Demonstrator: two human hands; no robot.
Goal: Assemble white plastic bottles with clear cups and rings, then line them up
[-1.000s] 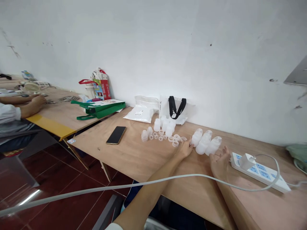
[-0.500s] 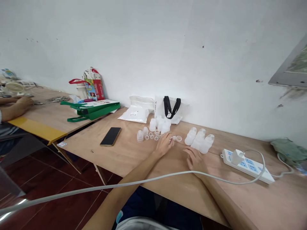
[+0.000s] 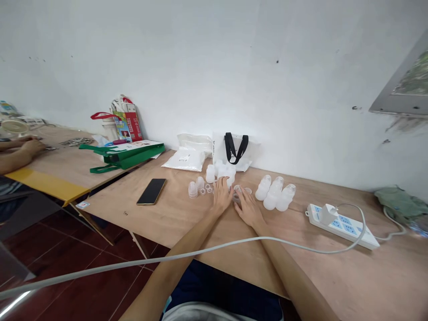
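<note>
My left hand (image 3: pixel 222 196) rests over small translucent rings (image 3: pixel 208 188), its fingers stretched forward and slightly bent; anything beneath them is hidden. Beside it, my right hand (image 3: pixel 250 209) has its fingers and thumb around a clear plastic cap (image 3: pixel 236 189), which they partly cover. Another pale ring (image 3: pixel 248 190) lies just past the right fingers. Behind the left hand stand several frosted baby bottles (image 3: pixel 210 174) without caps. To the right is a group of three capped baby bottles (image 3: pixel 274 194). Two clear domed caps (image 3: pixel 193 189) sit left of the rings.
A phone (image 3: pixel 151 191) lies left on the wooden table (image 3: pixel 180 218). Against the wall are a white plastic package (image 3: pixel 183 159) and a white bag with black handles (image 3: pixel 219 149). A power strip (image 3: pixel 344 225) sits right; its cable (image 3: pixel 214 247) crosses in front. A co-worker's hands (image 3: pixel 31 147) are far left.
My right hand has moved left and forward, from beside the capped bottles to the clear cap. My left hand has shifted slightly left, its fingers now reaching forward. The view has turned slightly.
</note>
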